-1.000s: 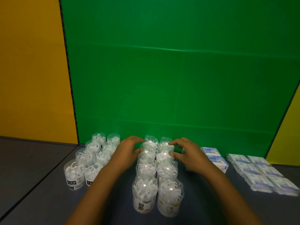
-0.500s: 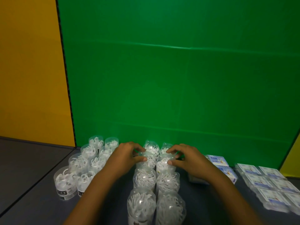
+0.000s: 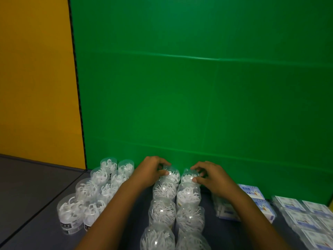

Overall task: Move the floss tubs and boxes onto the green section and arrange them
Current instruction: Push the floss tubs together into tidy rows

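Tubs of floss picks sit in two double files on the dark counter (image 3: 32, 199) in front of the green section (image 3: 198, 96): the left cluster (image 3: 93, 195) near the yellow wall, then the middle double file (image 3: 173, 204) running toward me, its nearest tubs cut off by the frame's lower edge. My left hand (image 3: 149, 173) curls around the far left tub (image 3: 171, 175) of that file, thumb and fingers closed on its rim; my right hand (image 3: 212, 177) pinches the far right tub (image 3: 189, 176) the same way. I judge these clear plastic tubs light, stiff and a bit slick, so taking them by the lid rim or around the side wall should serve, without squeezing hard. Further right, the boxes (image 3: 255, 197) lie partly under my right forearm, and flat packets (image 3: 306, 215) run off the right edge. Labels are too blurred to read, and I cannot tell whether the tubs are lifted or merely steadied.
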The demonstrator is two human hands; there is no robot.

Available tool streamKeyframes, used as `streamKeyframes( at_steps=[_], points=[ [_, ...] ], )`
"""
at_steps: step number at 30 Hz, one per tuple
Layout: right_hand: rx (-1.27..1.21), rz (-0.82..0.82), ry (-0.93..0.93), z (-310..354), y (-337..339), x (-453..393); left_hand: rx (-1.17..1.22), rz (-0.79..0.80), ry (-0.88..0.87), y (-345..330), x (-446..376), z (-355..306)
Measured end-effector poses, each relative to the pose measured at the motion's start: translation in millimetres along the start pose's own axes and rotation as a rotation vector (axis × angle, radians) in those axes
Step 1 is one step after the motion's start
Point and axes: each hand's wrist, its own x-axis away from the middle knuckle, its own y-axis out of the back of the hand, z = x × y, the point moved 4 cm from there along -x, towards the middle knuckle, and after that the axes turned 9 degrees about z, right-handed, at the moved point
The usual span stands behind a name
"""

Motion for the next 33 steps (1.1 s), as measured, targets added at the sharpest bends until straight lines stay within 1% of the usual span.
streamKeyframes(
  at_steps=[7, 13, 17, 19, 22, 24, 26, 28, 29, 33],
  points=[
    [-0.086, 0.080, 0.044, -4, -2, -7, -0.051, -0.078, 0.012, 2, -1, 0],
    [-0.034, 0.036, 0.021, -6, -2, -8, -0.045, -0.099, -0.011, 0, 0, 3],
    [-0.039, 0.048, 0.032, -3, -3, -4, -0.028, -0.114, -0.005, 2, 6, 3],
    [-0.025, 0.032, 0.033, -2, -1, 3, -0.037, -0.169, -0.015, 5, 14, 4],
    [-0.007, -0.055, 0.040, 5, 4, 19, -0.029, -0.243, -0.044, 11, 32, 3],
    [-0.042, -0.088, 0.066, 13, 6, 29, -0.010, -0.230, -0.076, 12, 44, 2],
    [-0.085, -0.054, 0.084, 23, 3, 37, 0.022, -0.146, -0.094, 10, 54, 0],
    [-0.069, 0.004, 0.081, 30, -4, 42, 0.039, -0.059, -0.087, 6, 61, -3],
    [-0.047, 0.025, 0.074, 31, -7, 43, 0.035, -0.049, -0.074, 4, 63, -4],
    [-0.057, 0.028, 0.044, 30, -13, 50, 0.073, -0.117, -0.021, -3, 69, -6]
  ],
)
